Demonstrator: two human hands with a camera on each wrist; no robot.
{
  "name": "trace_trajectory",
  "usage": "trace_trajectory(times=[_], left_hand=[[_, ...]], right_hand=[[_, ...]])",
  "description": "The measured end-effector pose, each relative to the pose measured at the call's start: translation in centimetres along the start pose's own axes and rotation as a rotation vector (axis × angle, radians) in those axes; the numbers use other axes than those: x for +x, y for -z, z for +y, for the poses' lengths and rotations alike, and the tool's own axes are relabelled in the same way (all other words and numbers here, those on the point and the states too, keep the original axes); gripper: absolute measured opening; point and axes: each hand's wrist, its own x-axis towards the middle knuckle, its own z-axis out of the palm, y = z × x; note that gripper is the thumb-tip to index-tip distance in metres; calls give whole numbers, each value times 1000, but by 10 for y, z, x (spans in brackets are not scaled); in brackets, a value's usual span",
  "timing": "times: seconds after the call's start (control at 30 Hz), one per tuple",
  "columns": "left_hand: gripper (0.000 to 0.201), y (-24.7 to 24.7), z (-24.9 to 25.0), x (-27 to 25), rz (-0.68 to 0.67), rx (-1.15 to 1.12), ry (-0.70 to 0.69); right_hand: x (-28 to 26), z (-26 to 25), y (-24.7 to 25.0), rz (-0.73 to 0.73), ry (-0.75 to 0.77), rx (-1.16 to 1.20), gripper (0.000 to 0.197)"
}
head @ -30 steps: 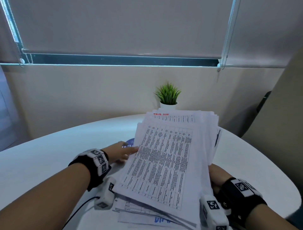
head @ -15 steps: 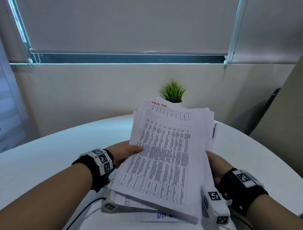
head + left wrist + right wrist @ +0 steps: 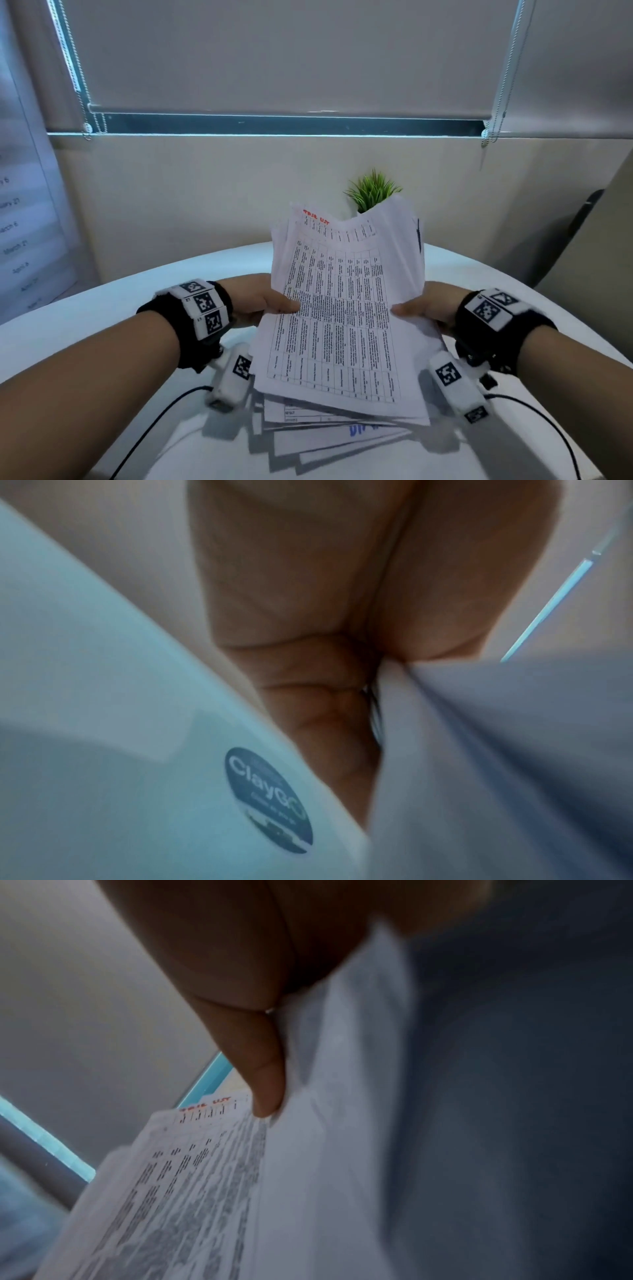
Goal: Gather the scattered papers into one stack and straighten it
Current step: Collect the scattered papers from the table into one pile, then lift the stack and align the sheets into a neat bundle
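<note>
A round white table (image 3: 102, 342) fills the lower part of the head view, its far edge curving in front of a plain cream wall (image 3: 205, 192). Above the wall, a grey roller blind (image 3: 274, 51) hangs almost fully down, leaving a thin strip of window (image 3: 274, 124) lit pale blue, with bead cords at both sides. A small green potted plant (image 3: 371, 190) stands at the back of the table, partly hidden by the stack of papers (image 3: 339, 318). That stack is held tilted up off the table between both hands, its top sheet a printed grid with a red heading, the sheets uneven and fanned at the lower edge. The left hand (image 3: 260, 303) grips the stack's left edge, thumb on top and fingers curled beneath; the right hand (image 3: 424, 306) grips the right edge the same way, thumb pressed onto the top sheet. In the left wrist view a round blue sticker (image 3: 268, 800) lies on the table. Black cables (image 3: 154, 428) trail across the tabletop from the wrist cameras.
</note>
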Motion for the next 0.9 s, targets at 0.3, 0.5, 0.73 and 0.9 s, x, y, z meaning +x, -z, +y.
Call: trace_trajectory(times=[0.3, 0.5, 0.73, 0.9], left_hand=[[20, -3, 38, -8, 345, 485, -220], [37, -8, 39, -13, 603, 303, -371], [47, -8, 34, -11, 641, 149, -473], [60, -4, 26, -9, 489, 22, -457]], right_hand=[[-14, -55, 2, 229, 119, -254, 34], [-14, -58, -11, 534, 339, -30, 41], [-12, -46, -22, 652, 427, 124, 42], [-8, -35, -23, 530, 429, 409, 59]])
